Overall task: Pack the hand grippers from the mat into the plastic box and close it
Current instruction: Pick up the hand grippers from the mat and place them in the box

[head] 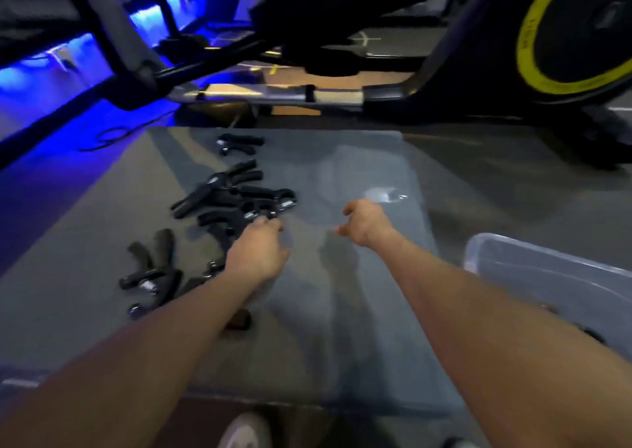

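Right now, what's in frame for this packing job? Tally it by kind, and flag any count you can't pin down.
Hand grippers: at least 7 on the mat, black, overlapping, so no exact count
Plastic box: 1, clear, open
Mat: 1, grey
Hands: 2, left hand reaching the pile, right hand empty
Exercise bike: 1
Total: at least 12

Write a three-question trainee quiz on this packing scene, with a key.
1. True or false: the plastic box is at the person's right.
2. Which hand is at the pile of hand grippers: A) left hand, B) right hand?
3. Fill in: one lone hand gripper lies at the mat's ____ edge.

Key: 1 true. 2 A. 3 far. The right hand holds nothing; whether the left already grips one cannot be told.
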`<state>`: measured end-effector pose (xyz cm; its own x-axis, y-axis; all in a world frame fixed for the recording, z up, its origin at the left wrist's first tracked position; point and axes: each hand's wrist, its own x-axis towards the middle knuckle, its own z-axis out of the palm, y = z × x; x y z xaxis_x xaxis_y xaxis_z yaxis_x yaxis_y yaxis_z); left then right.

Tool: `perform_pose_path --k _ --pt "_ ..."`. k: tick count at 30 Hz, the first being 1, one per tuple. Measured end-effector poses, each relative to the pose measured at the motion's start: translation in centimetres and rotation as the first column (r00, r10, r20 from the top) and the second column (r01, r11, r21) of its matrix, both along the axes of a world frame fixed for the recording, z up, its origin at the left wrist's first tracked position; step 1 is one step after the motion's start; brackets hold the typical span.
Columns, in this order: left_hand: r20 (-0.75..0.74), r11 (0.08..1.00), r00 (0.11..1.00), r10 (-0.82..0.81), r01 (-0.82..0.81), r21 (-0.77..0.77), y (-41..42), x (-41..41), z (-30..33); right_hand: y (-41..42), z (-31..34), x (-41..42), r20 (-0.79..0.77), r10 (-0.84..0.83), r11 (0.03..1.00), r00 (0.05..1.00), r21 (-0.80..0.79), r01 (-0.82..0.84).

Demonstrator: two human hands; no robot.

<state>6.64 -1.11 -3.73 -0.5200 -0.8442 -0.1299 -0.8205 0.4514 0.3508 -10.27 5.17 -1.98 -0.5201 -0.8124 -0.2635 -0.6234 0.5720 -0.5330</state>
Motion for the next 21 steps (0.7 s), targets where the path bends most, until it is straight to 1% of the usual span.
perform_pose_path --k 2,5,8,11,13,15,18,21 --pt "0.027 0.996 0.995 0.093 -0.093 0.004 -2.0 4.5 -0.4 -2.9 -0.8 4.1 0.039 0.063 0.998 0.997 0.009 -0.064" --pt "0.055 0.982 0.981 0.185 -0.187 0.029 -4.1 9.3 -1.2 -5.7 -2.7 9.5 0.114 0.126 0.991 0.985 0.023 -0.129" --pt "0.075 0.972 0.972 0.224 -0.229 0.058 -5.0 12.4 -2.6 -6.8 -4.6 13.1 0.125 0.199 0.974 0.972 0.083 -0.21" --pt "0.113 0.965 0.968 0.226 -0.238 0.112 -5.2 14.6 -4.3 -6.9 -6.7 15.7 0.14 0.333 0.923 0.932 0.154 -0.353" --pt "0.13 0.962 0.967 0.22 -0.237 0.136 -5.3 15.6 -5.2 -7.0 -7.6 17.1 0.121 0.414 0.877 0.902 0.212 -0.431" --pt "0.133 0.959 0.968 0.212 -0.232 0.163 -5.4 16.3 -5.8 -7.2 -8.3 18.0 0.073 0.46 0.856 0.885 0.228 -0.464" --pt "0.152 0.956 0.969 0.196 -0.224 0.19 -5.3 17.0 -6.6 -7.7 -9.1 18.7 -0.032 0.487 0.856 0.873 0.218 -0.469" --pt "0.171 0.959 0.968 0.181 -0.212 0.186 -5.0 17.3 -7.2 -7.9 -9.6 18.9 -0.068 0.49 0.86 0.869 0.2 -0.469"
